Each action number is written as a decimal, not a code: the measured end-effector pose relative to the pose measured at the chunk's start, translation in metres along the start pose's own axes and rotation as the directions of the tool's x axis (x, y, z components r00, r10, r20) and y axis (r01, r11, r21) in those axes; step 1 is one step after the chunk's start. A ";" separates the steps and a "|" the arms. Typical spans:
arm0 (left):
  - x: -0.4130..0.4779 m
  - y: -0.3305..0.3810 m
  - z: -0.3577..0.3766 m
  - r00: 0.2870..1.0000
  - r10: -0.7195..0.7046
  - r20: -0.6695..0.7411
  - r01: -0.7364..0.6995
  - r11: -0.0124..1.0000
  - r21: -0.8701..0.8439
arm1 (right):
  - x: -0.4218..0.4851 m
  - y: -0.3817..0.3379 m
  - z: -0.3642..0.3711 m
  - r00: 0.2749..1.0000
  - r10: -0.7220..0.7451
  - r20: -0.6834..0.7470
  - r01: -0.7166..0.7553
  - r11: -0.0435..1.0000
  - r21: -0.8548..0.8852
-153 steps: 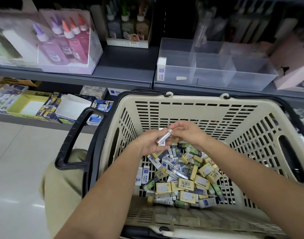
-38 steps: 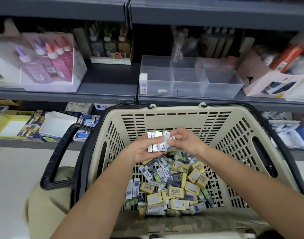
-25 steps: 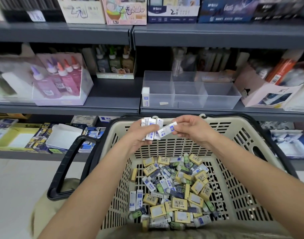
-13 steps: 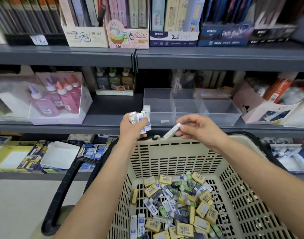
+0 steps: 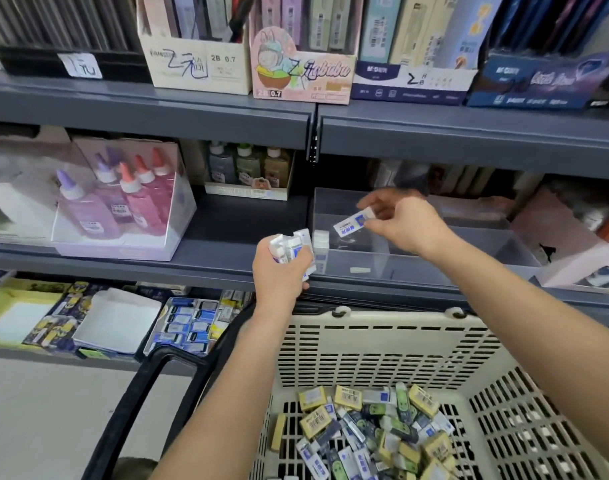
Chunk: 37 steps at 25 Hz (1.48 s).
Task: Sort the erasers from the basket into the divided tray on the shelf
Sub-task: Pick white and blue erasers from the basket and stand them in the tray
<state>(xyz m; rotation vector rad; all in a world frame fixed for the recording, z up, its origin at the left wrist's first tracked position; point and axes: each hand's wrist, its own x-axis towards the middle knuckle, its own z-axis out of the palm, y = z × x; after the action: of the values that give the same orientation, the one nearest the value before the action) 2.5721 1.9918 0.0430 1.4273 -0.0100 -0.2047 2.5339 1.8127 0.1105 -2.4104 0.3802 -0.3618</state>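
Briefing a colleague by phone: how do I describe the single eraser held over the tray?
Find the clear plastic divided tray on the grey metal shelf. Over its left end the right hand pinches one tilted white-and-blue eraser. The left hand grips a bunch of similar erasers; this one is alone.

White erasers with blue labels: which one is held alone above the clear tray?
The white, blue-labelled eraser pinched by the right hand; the left hand grips a bunch, others lie in the beige plastic basket.
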 end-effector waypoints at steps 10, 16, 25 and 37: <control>-0.001 0.000 0.000 1.000 -0.013 0.024 0.013 1.000 -0.001 | 0.028 -0.011 0.042 0.960 0.045 0.277 -0.030 0.998 -0.059; 0.001 0.003 -0.007 0.996 -0.044 0.078 0.049 0.996 -0.073 | 0.014 -0.010 0.046 0.952 0.000 0.305 0.047 0.988 -0.147; -0.005 0.004 -0.004 0.964 -0.003 0.266 0.024 0.997 -0.075 | -0.020 -0.030 0.028 0.970 -0.093 0.226 0.061 0.987 0.147; -0.005 0.002 -0.001 0.952 -0.055 0.300 0.060 0.998 -0.006 | -0.053 -0.007 0.025 0.920 -0.350 0.177 0.388 0.878 -0.279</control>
<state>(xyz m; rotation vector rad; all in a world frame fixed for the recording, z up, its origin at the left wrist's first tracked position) 2.5676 1.9943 0.0457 1.3710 -0.2157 -0.4677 2.4950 1.8517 0.0879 -2.8011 -0.0966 -0.3380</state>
